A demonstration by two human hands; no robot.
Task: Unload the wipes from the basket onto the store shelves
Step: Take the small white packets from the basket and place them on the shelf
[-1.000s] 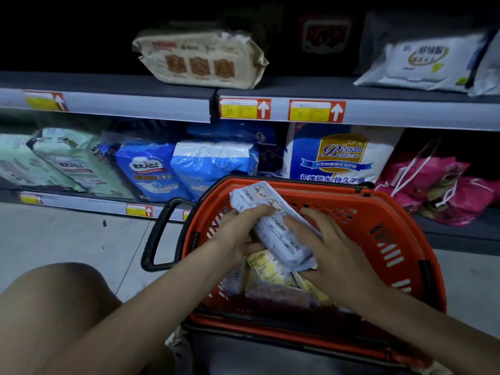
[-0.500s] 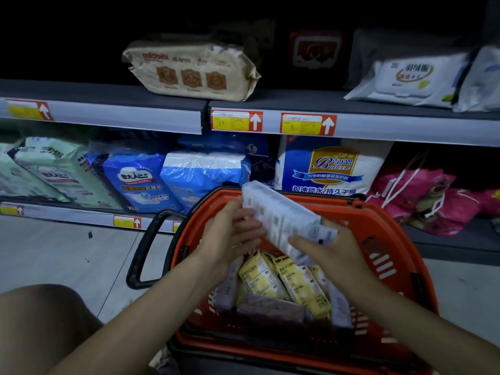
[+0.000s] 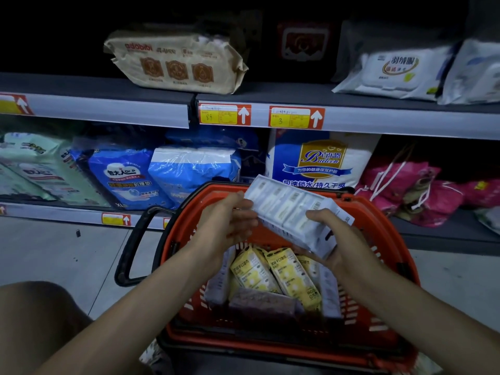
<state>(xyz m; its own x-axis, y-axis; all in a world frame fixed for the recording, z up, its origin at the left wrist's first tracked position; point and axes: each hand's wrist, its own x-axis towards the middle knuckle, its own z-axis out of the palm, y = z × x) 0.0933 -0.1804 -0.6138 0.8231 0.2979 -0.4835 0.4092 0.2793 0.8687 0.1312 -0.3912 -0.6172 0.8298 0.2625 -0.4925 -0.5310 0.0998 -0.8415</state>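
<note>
A white multi-pack of wipes (image 3: 290, 209) is held above the orange basket (image 3: 387, 236), tilted down to the right. My left hand (image 3: 230, 226) holds its upper left end. My right hand (image 3: 338, 244) grips its lower right end from below, thumb on top. Inside the basket lie yellow wipe packs (image 3: 273, 272), a purplish pack (image 3: 262, 304) and white packs at the sides. The upper shelf (image 3: 351, 96) carries a tan wipes pack (image 3: 176, 63) and white wipes packs (image 3: 392, 74).
The lower shelf (image 3: 446, 234) holds blue diaper bags (image 3: 162, 171), a green bag (image 3: 35, 169), a white and blue bag (image 3: 319, 161) and pink bags (image 3: 414, 193). The basket's black handle (image 3: 132, 244) sticks out left. Grey floor lies left; my knee (image 3: 35, 320) is at lower left.
Both hands lifted the white multi-pack out of the basket and up above its rim. The yellow packs beneath came into view.
</note>
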